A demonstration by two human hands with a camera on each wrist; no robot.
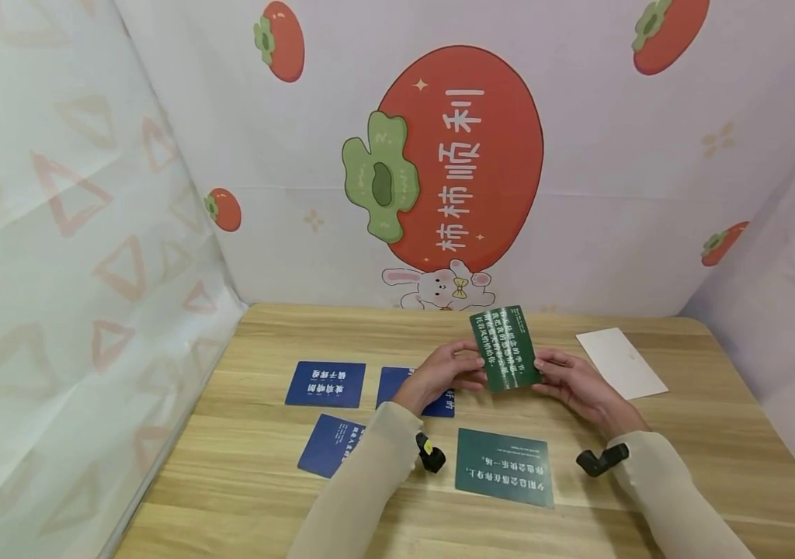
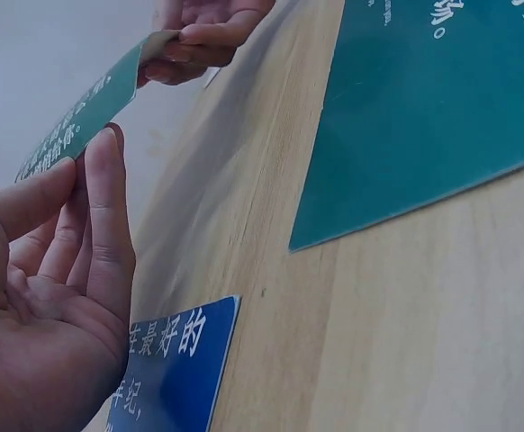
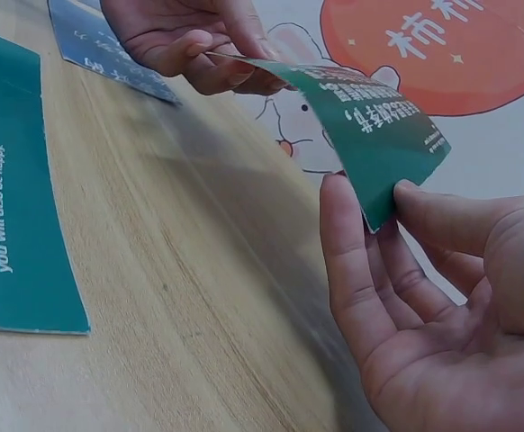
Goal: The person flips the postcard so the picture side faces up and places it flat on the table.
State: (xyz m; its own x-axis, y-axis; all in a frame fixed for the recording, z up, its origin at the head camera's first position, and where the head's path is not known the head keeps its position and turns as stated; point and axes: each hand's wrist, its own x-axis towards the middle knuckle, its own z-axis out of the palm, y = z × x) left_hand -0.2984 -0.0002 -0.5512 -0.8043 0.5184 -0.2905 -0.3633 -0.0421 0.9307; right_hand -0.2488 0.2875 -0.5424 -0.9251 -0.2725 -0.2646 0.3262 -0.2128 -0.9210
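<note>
A green card point(image 1: 507, 347) with white Chinese writing is held up above the table, tilted and slightly bowed. My left hand point(image 1: 445, 371) pinches its left edge between thumb and fingers. On the opposite edge, my right hand point(image 1: 577, 386) pinches it the same way; the right wrist view shows the thumb on the printed face and fingers behind. Below the hands lies another green card point(image 1: 504, 468), flat on the wood. Partly hidden under my left hand and forearm is a blue card point(image 1: 392, 382), whose corner point(image 2: 176, 369) shows in the left wrist view.
Two more blue cards, an upper one point(image 1: 325, 385) and a lower one point(image 1: 328, 445), lie on the left of the wooden table point(image 1: 244, 505). A white card point(image 1: 623, 363) lies beyond my right hand. A printed cloth point(image 1: 579, 256) hangs behind the table's back edge.
</note>
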